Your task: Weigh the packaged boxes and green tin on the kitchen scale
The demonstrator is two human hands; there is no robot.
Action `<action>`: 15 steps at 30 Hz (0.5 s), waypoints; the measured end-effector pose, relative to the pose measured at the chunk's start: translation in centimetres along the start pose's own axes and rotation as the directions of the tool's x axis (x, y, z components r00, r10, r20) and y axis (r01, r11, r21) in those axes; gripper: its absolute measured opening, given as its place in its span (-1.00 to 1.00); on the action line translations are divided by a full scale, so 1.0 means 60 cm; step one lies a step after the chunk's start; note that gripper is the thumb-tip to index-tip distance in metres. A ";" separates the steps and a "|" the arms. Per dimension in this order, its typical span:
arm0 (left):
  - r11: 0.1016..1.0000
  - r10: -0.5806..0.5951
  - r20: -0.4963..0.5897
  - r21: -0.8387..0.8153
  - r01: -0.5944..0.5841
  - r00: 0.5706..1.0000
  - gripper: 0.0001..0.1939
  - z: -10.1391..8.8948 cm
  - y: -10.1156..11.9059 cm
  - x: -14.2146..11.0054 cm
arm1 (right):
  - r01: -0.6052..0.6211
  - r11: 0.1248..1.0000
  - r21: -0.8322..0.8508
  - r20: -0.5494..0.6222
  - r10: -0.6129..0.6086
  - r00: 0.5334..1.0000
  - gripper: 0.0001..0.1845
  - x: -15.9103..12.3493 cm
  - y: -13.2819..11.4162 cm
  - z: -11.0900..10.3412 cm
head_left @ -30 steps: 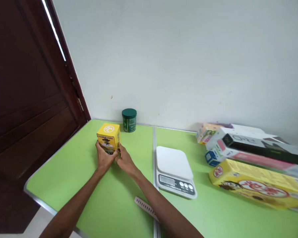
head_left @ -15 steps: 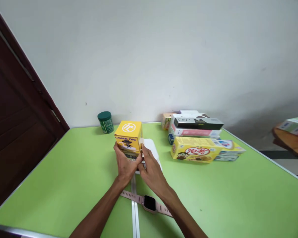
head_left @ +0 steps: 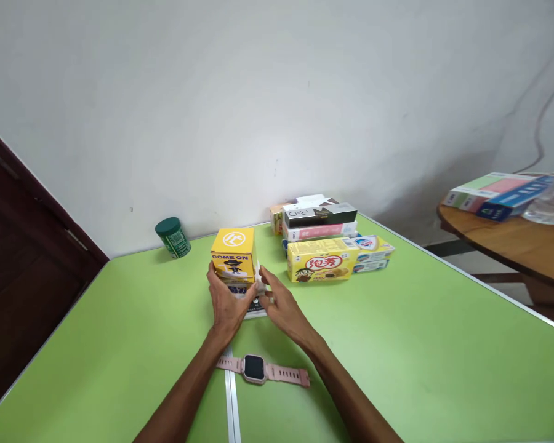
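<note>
- Left hand [head_left: 228, 304] is clamped on the yellow COME ON box [head_left: 233, 258]: palm/fingers at its left side, thumb across the lower front. Low grip, probably for steadiness; logo top stays uncovered.
- Right hand [head_left: 281, 304] is at the box's right side, fingers spread and slightly curled. Can't tell if fingertips touch. Looks placed to brace the side opposite the left.
- Box is upright, over the white digital scale [head_left: 257, 314]. Can't tell if it rests on the platform or is held just above; box and hands hide most of it. Upright pose likely keeps its weight over its base.
- Pink-strap smartwatch [head_left: 253, 369] lies screen up between the forearms, across the worktop [head_left: 397, 375] seam. Flat, so no rolling.
- Green lidded tub [head_left: 173, 237] stands near the wall, left of the box, well out of the hands' way.
- Yellow puff carton [head_left: 323, 261] lies long side down in front of the stacked cartons, black R&O box [head_left: 321, 213] among them. Long faces down, presumably for stability.
- Striped carton [head_left: 496, 194] sits on the wooden side table [head_left: 503, 246], off the worktop.
</note>
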State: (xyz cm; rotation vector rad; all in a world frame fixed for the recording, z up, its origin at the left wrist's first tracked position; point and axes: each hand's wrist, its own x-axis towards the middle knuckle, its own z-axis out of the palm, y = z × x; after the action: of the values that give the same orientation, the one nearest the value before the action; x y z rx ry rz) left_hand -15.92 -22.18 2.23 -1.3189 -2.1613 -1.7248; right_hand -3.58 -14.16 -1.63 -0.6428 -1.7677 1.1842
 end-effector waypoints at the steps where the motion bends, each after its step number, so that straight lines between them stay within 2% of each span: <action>1: 1.000 0.012 0.022 -0.011 -0.012 1.000 0.05 -0.011 -0.004 0.000 | -0.031 0.999 0.025 -0.020 0.031 0.999 -0.26 0.000 0.007 -0.010; 4: 0.996 -0.015 0.050 -0.085 0.019 0.999 -0.15 -0.043 -0.034 0.004 | -0.096 0.995 0.009 -0.114 0.097 0.989 -0.31 -0.002 0.035 -0.035; 6: 0.983 -0.123 0.020 -0.132 0.124 0.992 -0.27 -0.059 -0.069 0.011 | -0.100 0.994 -0.041 -0.162 0.093 0.982 -0.35 -0.003 0.052 -0.041; 9: 0.924 -0.355 -0.043 -0.168 0.343 0.934 -0.37 -0.072 -0.129 0.026 | -0.088 0.992 -0.093 -0.200 0.068 0.977 -0.37 -0.002 0.069 -0.034; 11: 0.885 -0.439 -0.048 -0.195 0.423 0.897 -0.41 -0.078 -0.159 0.034 | -0.085 0.990 -0.113 -0.215 0.060 0.975 -0.39 -0.001 0.076 -0.027; 13: 0.873 -0.453 -0.032 -0.216 0.437 0.891 -0.43 -0.083 -0.174 0.037 | -0.091 0.988 -0.121 -0.221 0.063 0.973 -0.41 0.000 0.078 -0.024; 15: 0.883 -0.436 -0.028 -0.206 0.422 0.899 -0.43 -0.087 -0.174 0.032 | -0.100 0.988 -0.114 -0.226 0.072 0.971 -0.44 -0.002 0.075 -0.025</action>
State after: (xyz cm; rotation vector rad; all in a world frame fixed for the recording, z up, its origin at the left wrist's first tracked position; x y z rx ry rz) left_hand -26.16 -25.36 -2.75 -0.8221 -2.4299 -2.1507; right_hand -2.46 -11.72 -5.52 -0.8984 -1.6468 1.0212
